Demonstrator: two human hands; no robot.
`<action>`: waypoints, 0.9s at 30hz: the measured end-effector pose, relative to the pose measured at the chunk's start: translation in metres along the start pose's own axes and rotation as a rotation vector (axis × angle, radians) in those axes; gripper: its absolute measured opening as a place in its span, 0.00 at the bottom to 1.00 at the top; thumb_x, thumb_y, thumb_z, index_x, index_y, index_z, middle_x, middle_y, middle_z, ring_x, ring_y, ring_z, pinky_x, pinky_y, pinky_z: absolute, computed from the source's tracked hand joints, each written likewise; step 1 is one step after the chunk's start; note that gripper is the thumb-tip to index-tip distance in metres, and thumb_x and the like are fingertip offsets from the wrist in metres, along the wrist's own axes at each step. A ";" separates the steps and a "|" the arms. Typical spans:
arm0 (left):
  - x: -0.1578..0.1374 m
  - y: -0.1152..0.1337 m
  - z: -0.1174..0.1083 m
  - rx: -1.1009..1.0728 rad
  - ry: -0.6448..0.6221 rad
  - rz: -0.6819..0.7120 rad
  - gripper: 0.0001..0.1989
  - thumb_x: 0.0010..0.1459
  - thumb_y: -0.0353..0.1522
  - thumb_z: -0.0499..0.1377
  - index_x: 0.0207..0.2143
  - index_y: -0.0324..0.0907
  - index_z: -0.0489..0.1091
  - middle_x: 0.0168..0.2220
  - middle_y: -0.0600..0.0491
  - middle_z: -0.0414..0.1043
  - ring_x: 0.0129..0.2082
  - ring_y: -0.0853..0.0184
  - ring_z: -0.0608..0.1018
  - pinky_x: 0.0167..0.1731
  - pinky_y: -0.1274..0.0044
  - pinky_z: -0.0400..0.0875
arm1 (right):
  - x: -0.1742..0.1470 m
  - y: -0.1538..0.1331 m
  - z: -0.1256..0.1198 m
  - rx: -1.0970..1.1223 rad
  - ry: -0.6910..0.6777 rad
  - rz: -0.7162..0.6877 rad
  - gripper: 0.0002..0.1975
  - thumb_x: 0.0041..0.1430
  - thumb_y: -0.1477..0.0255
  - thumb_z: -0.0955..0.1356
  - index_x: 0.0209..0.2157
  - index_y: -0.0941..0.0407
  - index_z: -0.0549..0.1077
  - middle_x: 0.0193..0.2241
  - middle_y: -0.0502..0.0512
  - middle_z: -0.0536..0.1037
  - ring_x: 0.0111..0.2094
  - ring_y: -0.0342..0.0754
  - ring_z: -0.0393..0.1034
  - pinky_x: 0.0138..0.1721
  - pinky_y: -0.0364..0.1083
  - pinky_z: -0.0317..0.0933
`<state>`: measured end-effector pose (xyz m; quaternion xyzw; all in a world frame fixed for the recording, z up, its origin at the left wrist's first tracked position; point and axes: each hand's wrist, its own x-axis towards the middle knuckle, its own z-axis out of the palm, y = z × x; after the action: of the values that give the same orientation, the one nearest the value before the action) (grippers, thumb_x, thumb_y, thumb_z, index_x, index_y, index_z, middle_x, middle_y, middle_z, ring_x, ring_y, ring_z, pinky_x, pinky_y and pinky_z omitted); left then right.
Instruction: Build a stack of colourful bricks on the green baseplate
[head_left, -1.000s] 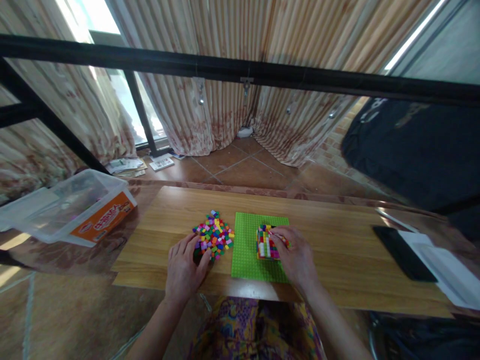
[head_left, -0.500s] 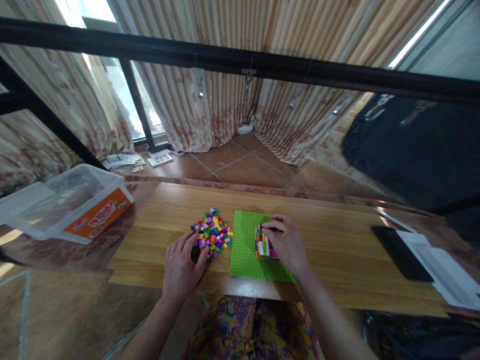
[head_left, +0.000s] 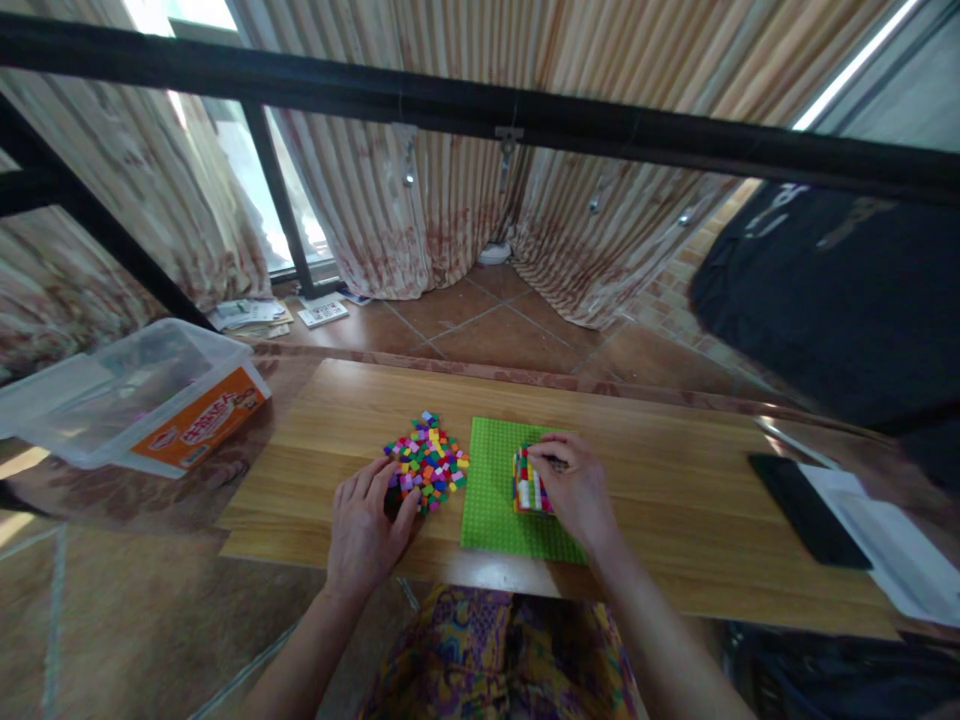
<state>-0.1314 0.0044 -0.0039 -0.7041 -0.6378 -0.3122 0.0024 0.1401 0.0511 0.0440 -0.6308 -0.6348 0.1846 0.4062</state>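
A green studded baseplate (head_left: 491, 520) lies on the wooden table, and on it stands a small block of stacked colourful bricks (head_left: 526, 490). My right hand (head_left: 577, 487) reaches over this stack, its fingers bent together at the top; whatever they pinch is too small to make out. Left of the plate is a loose pile of small multicoloured bricks (head_left: 435, 465). My left hand (head_left: 367, 525) rests at the pile's near left edge, fingers curved and thumb apart, with no brick visibly gripped.
A clear plastic box (head_left: 187, 400) with an orange label stands left of the table (head_left: 300, 470). A black flat object (head_left: 810, 510) and white papers (head_left: 892, 550) lie at the right end. A black metal bar (head_left: 450, 95) crosses in front of the curtains.
Both hands keep nearly the same places, at the pile and on the brick stack. The view has shifted slightly.
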 end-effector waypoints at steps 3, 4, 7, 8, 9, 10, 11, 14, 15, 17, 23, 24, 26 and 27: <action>0.000 0.000 0.000 -0.002 -0.003 0.002 0.19 0.60 0.41 0.58 0.50 0.42 0.68 0.52 0.44 0.73 0.52 0.55 0.74 0.52 0.62 0.66 | 0.000 0.002 0.001 0.008 0.003 0.000 0.09 0.56 0.67 0.67 0.27 0.53 0.80 0.38 0.57 0.78 0.41 0.52 0.70 0.47 0.52 0.63; 0.000 0.000 0.000 -0.003 -0.004 0.001 0.19 0.60 0.41 0.58 0.50 0.42 0.68 0.52 0.45 0.73 0.51 0.55 0.74 0.52 0.62 0.66 | 0.000 0.003 0.001 0.011 0.004 -0.001 0.10 0.56 0.67 0.67 0.28 0.53 0.80 0.37 0.57 0.78 0.41 0.52 0.70 0.47 0.52 0.63; 0.000 0.000 0.000 -0.010 0.002 -0.005 0.19 0.60 0.41 0.58 0.51 0.43 0.68 0.52 0.45 0.73 0.51 0.54 0.74 0.52 0.62 0.66 | -0.001 0.006 0.003 0.017 0.000 -0.024 0.10 0.56 0.66 0.67 0.28 0.53 0.79 0.36 0.56 0.78 0.40 0.51 0.71 0.46 0.52 0.64; -0.001 0.000 0.000 -0.012 0.003 -0.006 0.19 0.60 0.41 0.57 0.51 0.43 0.68 0.52 0.45 0.73 0.51 0.54 0.74 0.52 0.62 0.66 | -0.001 0.007 0.003 0.018 0.000 -0.033 0.10 0.56 0.66 0.67 0.28 0.53 0.79 0.36 0.56 0.78 0.40 0.51 0.71 0.46 0.52 0.64; -0.001 0.000 0.000 -0.014 0.003 -0.008 0.19 0.60 0.41 0.57 0.51 0.44 0.68 0.52 0.45 0.73 0.51 0.54 0.74 0.52 0.62 0.66 | -0.001 0.007 0.004 0.019 0.002 -0.042 0.10 0.56 0.66 0.67 0.27 0.53 0.79 0.35 0.56 0.78 0.39 0.51 0.71 0.45 0.52 0.64; -0.001 0.000 0.000 -0.016 0.003 -0.008 0.19 0.60 0.41 0.57 0.51 0.43 0.68 0.52 0.45 0.73 0.51 0.54 0.74 0.52 0.62 0.66 | -0.001 0.008 0.004 0.018 0.005 -0.049 0.10 0.56 0.66 0.67 0.27 0.53 0.79 0.35 0.57 0.78 0.39 0.51 0.71 0.45 0.52 0.64; -0.001 0.000 0.000 -0.019 0.002 -0.008 0.19 0.60 0.41 0.57 0.51 0.43 0.68 0.52 0.45 0.73 0.52 0.54 0.74 0.52 0.62 0.66 | -0.001 0.008 0.004 0.015 0.007 -0.054 0.10 0.56 0.66 0.67 0.27 0.53 0.79 0.35 0.57 0.78 0.39 0.52 0.71 0.45 0.52 0.64; -0.002 0.001 0.000 -0.029 0.006 -0.012 0.19 0.60 0.41 0.58 0.51 0.43 0.68 0.53 0.44 0.72 0.52 0.55 0.73 0.53 0.62 0.66 | -0.001 0.007 0.002 -0.013 -0.003 -0.065 0.10 0.56 0.67 0.66 0.28 0.54 0.79 0.35 0.57 0.78 0.38 0.52 0.71 0.46 0.53 0.64; -0.002 0.001 0.000 -0.033 0.005 -0.016 0.19 0.60 0.41 0.58 0.51 0.42 0.68 0.53 0.44 0.72 0.52 0.55 0.73 0.53 0.62 0.66 | 0.000 0.006 0.000 -0.036 -0.012 -0.071 0.10 0.56 0.67 0.66 0.28 0.53 0.79 0.35 0.57 0.78 0.38 0.52 0.71 0.46 0.53 0.63; -0.002 0.002 0.000 -0.040 -0.003 -0.026 0.19 0.60 0.40 0.58 0.51 0.42 0.68 0.53 0.44 0.72 0.53 0.55 0.73 0.53 0.62 0.65 | 0.000 0.000 -0.002 -0.099 -0.007 -0.095 0.10 0.56 0.68 0.65 0.29 0.53 0.79 0.35 0.57 0.78 0.39 0.53 0.71 0.47 0.53 0.62; -0.002 0.004 -0.003 -0.059 -0.017 -0.042 0.18 0.61 0.40 0.58 0.50 0.43 0.68 0.53 0.45 0.72 0.53 0.55 0.73 0.54 0.62 0.65 | 0.000 -0.037 0.015 -0.154 -0.033 -0.204 0.11 0.60 0.70 0.64 0.35 0.55 0.78 0.38 0.59 0.79 0.42 0.53 0.71 0.48 0.51 0.61; -0.002 0.004 -0.003 -0.064 -0.018 -0.044 0.17 0.61 0.40 0.57 0.50 0.43 0.68 0.53 0.45 0.72 0.53 0.55 0.73 0.54 0.62 0.65 | 0.002 -0.044 0.023 -0.144 -0.075 -0.213 0.11 0.60 0.71 0.63 0.35 0.55 0.78 0.38 0.58 0.79 0.41 0.52 0.71 0.47 0.49 0.62; -0.003 0.004 -0.003 -0.074 -0.023 -0.049 0.17 0.61 0.40 0.57 0.50 0.43 0.68 0.53 0.45 0.72 0.53 0.55 0.72 0.54 0.62 0.65 | 0.009 -0.057 0.042 -0.160 -0.174 -0.206 0.11 0.61 0.72 0.63 0.36 0.55 0.78 0.37 0.56 0.79 0.40 0.50 0.72 0.45 0.47 0.62; -0.003 0.004 -0.003 -0.076 -0.027 -0.053 0.17 0.61 0.40 0.57 0.51 0.43 0.68 0.53 0.45 0.72 0.53 0.55 0.72 0.54 0.62 0.65 | 0.014 -0.062 0.052 -0.191 -0.216 -0.186 0.11 0.61 0.73 0.63 0.38 0.55 0.78 0.38 0.56 0.79 0.40 0.49 0.72 0.45 0.46 0.62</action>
<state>-0.1286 -0.0003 -0.0016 -0.6906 -0.6440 -0.3266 -0.0415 0.0624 0.0700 0.0629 -0.5816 -0.7450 0.1520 0.2891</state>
